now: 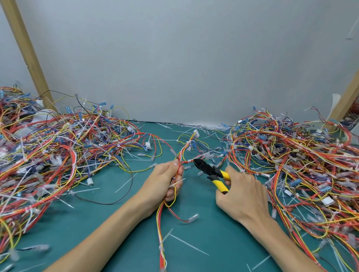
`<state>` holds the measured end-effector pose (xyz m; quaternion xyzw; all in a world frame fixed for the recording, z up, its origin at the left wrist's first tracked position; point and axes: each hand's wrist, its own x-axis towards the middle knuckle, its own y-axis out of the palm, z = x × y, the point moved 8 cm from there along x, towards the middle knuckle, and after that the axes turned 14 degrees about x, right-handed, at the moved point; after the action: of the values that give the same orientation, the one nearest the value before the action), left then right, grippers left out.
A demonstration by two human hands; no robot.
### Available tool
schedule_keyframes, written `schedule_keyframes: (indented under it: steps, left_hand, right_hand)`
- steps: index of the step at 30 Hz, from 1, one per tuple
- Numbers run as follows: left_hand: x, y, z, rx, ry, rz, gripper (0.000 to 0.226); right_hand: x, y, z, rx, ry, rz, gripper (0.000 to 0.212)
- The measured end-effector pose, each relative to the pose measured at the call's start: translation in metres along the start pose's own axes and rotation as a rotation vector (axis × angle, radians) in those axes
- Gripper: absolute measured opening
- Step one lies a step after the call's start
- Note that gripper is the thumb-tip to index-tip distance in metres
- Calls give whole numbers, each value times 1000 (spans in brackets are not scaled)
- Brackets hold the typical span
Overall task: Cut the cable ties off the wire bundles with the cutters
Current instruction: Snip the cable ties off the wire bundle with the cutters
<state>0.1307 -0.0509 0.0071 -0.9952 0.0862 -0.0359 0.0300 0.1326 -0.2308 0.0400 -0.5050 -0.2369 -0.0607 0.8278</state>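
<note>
Yellow-handled cutters [209, 170] are gripped in the right hand [243, 197], their black tip just beside the wire bundle [159, 226] clasped by the left hand [161, 182]. 1 white cable tie [178, 182] crosses the left fingers.

Pretty simple setup: the worktop [209, 234] has one big wire pile [43, 157] on the left and another pile [300, 167] on the right, with a gap down the middle. In the gap, the left hand [162, 183] holds a wire bundle [160, 226], and just right of it the right hand [244, 196] holds the cutters [211, 173]. Loose ties [189, 245] lie nearer the camera, and the wall [181, 50] is behind it all.
</note>
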Motion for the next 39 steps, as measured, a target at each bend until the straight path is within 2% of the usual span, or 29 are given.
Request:
schedule_keyframes:
  steps: [6,15,27,39]
  left_hand:
    - [-1,-1,0,46,-6,-40,33]
    - [-1,-2,1,10,-12,-22,33]
    - [-2,4,-2,53,-4,27,33]
    - [-3,7,-1,121,-19,75,34]
  right_hand:
    - [-1,2,4,-38,-29,3,25]
    - [2,1,3,-96,-29,-3,51]
    - [1,-2,8,-137,-87,-61,43]
    - [0,4,11,-149,-94,-7,39]
